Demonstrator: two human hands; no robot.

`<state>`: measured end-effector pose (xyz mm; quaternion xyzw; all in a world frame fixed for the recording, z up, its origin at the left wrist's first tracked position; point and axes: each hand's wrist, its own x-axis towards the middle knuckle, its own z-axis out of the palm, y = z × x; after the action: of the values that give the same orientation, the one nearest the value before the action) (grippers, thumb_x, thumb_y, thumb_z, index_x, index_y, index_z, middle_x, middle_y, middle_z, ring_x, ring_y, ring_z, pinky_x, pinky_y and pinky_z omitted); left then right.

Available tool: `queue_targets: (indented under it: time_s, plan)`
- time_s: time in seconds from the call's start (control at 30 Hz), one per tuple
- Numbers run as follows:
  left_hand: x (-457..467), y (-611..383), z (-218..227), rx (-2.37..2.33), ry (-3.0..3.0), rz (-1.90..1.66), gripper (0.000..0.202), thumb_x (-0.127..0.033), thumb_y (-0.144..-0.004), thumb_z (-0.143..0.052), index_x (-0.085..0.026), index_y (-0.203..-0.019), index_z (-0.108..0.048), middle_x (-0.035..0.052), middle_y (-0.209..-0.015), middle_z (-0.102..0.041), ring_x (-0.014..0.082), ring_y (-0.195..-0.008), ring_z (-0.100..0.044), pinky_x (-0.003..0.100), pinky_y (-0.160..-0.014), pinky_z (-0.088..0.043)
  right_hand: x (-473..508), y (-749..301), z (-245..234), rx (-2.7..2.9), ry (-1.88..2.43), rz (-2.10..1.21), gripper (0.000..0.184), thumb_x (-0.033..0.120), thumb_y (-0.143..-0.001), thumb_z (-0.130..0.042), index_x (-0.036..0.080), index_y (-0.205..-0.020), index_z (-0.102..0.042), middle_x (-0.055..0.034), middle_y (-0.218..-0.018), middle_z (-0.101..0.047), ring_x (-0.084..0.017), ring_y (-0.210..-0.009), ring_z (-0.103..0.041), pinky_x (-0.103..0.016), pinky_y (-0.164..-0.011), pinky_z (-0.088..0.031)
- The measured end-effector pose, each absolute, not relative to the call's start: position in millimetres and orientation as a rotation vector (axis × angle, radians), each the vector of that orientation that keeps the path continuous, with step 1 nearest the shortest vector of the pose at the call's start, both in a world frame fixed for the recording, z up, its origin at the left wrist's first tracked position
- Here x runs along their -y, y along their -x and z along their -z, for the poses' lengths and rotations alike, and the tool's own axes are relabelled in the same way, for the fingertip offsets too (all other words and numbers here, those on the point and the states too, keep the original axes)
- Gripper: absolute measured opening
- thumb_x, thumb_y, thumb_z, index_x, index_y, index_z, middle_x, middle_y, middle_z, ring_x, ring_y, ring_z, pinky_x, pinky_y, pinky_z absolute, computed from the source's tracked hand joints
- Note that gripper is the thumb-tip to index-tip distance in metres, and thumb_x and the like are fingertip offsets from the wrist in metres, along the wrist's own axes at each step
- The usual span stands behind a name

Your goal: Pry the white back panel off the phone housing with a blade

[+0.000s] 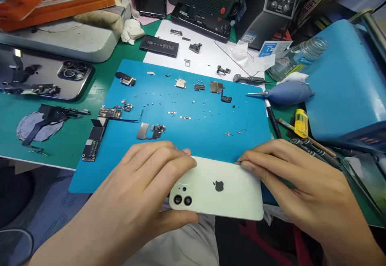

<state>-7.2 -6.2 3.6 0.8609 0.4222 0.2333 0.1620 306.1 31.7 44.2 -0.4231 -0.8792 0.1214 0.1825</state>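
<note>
The left hand is closed on the camera end of a pale green phone housing, with the fingers over the upper edge and the thumb along the lower edge. The right hand is at the upper edge near the opposite end, thumb and fingers set narrow. A small grey piece shows at these fingertips; whether it is gripped cannot be told.

The housing is located at the near edge of a blue mat, partly above the person's lap, rear face up, logo and two camera rings visible. The mat lies on a green table. Arranged on the mat: a dark circuit board at the left edge, a flex assembly with a silver plate, metal shields, and many small parts.

Beyond the mat, a black battery lies partly on white paper. To the right: a screwdriver, a blue air blower and a tilted glass bottle.
</note>
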Motion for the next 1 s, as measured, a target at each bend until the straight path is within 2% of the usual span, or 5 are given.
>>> queue_targets:
  time_s: [0.13, 0.27, 0.37, 0.67, 1.0]
  plan:
    - [7, 7, -2, -1.222, -2.457, -0.668, 0.051, -0.066, -0.122, -0.049, -0.022, -0.147, -0.056, 0.0060, -0.142, -0.079, 0.0277, -0.134, -0.064, 0.042, -0.113, -0.041, -36, -305, -46, 2.486, 1.186, -0.386, 0.014, 0.014, -0.117, -0.066, 0.023, -0.114, -0.076, 0.0005, -0.109, -0.074, -0.010, -0.096, -0.070, -0.023, -0.082, -0.056]
    - [6, 7, -1, -1.221, -2.437, -0.652, 0.050, -0.066, -0.122, -0.048, -0.023, -0.147, -0.057, 0.0037, -0.143, -0.079, 0.0270, -0.134, -0.064, 0.043, -0.111, -0.041, -22, -309, -41, 2.608, 1.177, -0.048, 0.014, 0.010, -0.116, -0.064, 0.017, -0.119, -0.075, -0.0049, -0.108, -0.073, -0.016, -0.093, -0.065, -0.033, -0.078, -0.051]
    - [6, 7, -1, -1.220, -2.419, -0.652, 0.046, -0.063, -0.123, -0.048, -0.025, -0.147, -0.057, 0.0014, -0.144, -0.079, 0.0262, -0.135, -0.063, 0.043, -0.112, -0.041, -8, -314, -36, 2.671, 1.156, 0.096, 0.027, 0.001, -0.112, -0.059, 0.011, -0.132, -0.074, -0.0102, -0.115, -0.072, -0.021, -0.100, -0.064, -0.038, -0.084, -0.050]
    - [10, 10, -1, -1.218, -2.364, -0.658, 0.035, -0.056, -0.122, -0.057, -0.031, -0.146, -0.061, -0.0008, -0.142, -0.077, 0.0254, -0.139, -0.064, 0.044, -0.121, -0.040, -17, -317, -35, 2.608, 1.221, -0.132, 0.021, 0.008, -0.117, -0.060, 0.017, -0.131, -0.073, -0.0053, -0.113, -0.070, -0.015, -0.099, -0.063, -0.033, -0.081, -0.052]
    - [7, 11, -3, -1.223, -2.327, -0.725, 0.022, -0.047, -0.120, -0.066, -0.033, -0.137, -0.066, -0.0027, -0.146, -0.079, 0.0218, -0.138, -0.070, 0.039, -0.124, -0.044, -7, -308, -27, 2.522, 1.183, -0.075, 0.038, -0.012, -0.103, -0.065, 0.014, -0.129, -0.073, -0.0064, -0.110, -0.074, -0.017, -0.099, -0.067, -0.034, -0.084, -0.054]
